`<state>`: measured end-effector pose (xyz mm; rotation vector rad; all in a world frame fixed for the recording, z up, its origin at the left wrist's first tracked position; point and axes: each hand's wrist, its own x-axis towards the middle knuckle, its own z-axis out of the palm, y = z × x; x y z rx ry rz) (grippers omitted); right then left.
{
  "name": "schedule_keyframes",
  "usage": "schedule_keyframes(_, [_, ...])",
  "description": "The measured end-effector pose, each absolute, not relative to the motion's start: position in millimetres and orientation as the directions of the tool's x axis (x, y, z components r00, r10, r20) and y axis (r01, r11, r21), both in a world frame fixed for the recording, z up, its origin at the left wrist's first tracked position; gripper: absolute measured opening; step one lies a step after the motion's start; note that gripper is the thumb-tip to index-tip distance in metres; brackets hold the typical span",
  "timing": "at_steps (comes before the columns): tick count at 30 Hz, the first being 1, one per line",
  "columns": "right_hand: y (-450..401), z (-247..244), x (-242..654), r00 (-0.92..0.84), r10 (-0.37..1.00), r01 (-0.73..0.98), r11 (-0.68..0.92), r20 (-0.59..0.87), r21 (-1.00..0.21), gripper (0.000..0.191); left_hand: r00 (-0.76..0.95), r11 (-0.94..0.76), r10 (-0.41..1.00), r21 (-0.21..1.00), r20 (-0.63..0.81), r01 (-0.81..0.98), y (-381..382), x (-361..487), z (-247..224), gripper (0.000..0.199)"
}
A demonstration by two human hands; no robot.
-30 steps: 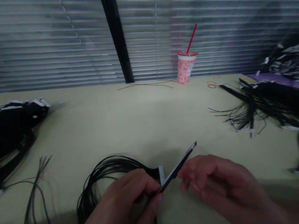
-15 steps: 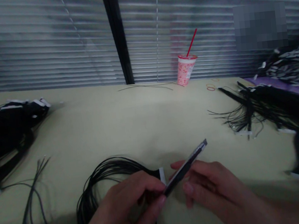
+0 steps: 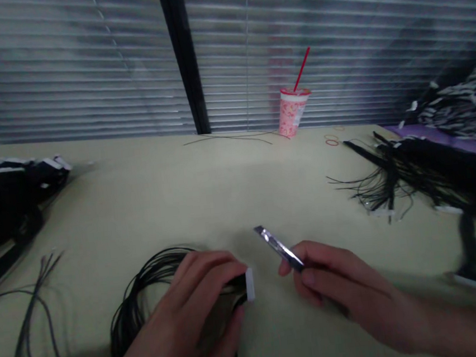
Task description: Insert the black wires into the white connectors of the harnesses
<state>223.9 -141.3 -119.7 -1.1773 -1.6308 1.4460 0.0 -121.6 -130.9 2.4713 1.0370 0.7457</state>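
Observation:
My right hand [image 3: 336, 281] is closed round a slim dark tool with a silvery tip [image 3: 278, 246], which points up and to the left. My left hand [image 3: 199, 300] is at the lower middle, its fingers round the end of a black cable bundle [image 3: 129, 318] just behind a white connector [image 3: 250, 284]. The bundle loops out to the left of that hand. A gap separates the connector from the tool.
Loose black wires [image 3: 29, 327] lie at the lower left, with a dark cable pile [image 3: 5, 206] behind them. More black cables [image 3: 444, 175] cover the right side. A pink cup [image 3: 293, 112] with a red straw stands by the blinds. Rubber bands [image 3: 331, 140] lie near it.
The tool has left my left fingers and is now in my right hand, its tip swung from upper right to upper left. My left hand has moved onto the cable end by the white connector.

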Motion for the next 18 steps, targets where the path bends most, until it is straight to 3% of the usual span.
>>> schedule_keyframes(3, [-148,-114,223,-0.443,0.89,0.42,0.314,0.109,-0.851,0.022,0.62,-0.677,0.733,0.38,0.279,0.63,-120,-1,-132,0.042])
schedule_keyframes(6, [-153,-114,225,-0.456,0.853,0.519,0.488,0.255,-0.702,0.032,0.684,-0.708,0.693,0.395,0.228,0.585,-115,-4,-129,0.038])
schedule_keyframes(13, [-152,-121,232,-0.508,0.804,0.711,0.594,0.309,-0.375,0.019,0.74,-0.669,0.665,0.519,0.1,0.532,-103,-14,-123,0.036])
schedule_keyframes(18, [-151,-122,232,-0.61,0.735,0.709,0.673,0.296,-0.21,0.028,0.739,-0.639,0.67,0.558,0.066,0.529,-107,-9,-121,0.031])
